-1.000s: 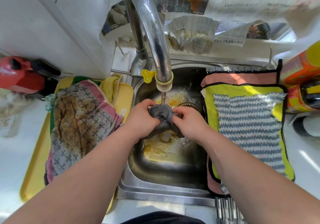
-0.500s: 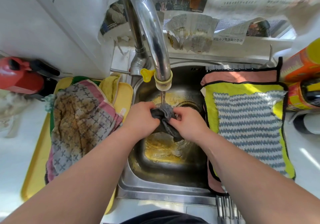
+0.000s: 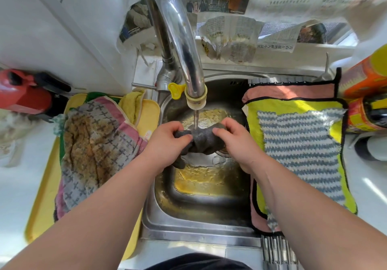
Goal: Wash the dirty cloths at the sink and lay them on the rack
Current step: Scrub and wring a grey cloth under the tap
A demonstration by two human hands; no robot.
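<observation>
- While the left hand (image 3: 169, 138) and the right hand (image 3: 236, 140) each clench one end of it, the dark grey cloth (image 3: 201, 139) hangs bunched under the thin stream (image 3: 196, 121) from the tap (image 3: 184, 46), above the steel sink (image 3: 188, 224).
- Likely trouble: the slick wet knit could slip into the sink's yellow scum and soil itself, and hard wringing could spatter.
- At nine o'clock, a limp brown-stained cloth (image 3: 92, 144) waits on a yellow plastic tray (image 3: 41, 207).
- At three o'clock, fluffy clean-looking cloths (image 3: 299, 144) lie flat on the rack (image 3: 276, 253).

Bright daylight, glare, wide-angle edge distortion
</observation>
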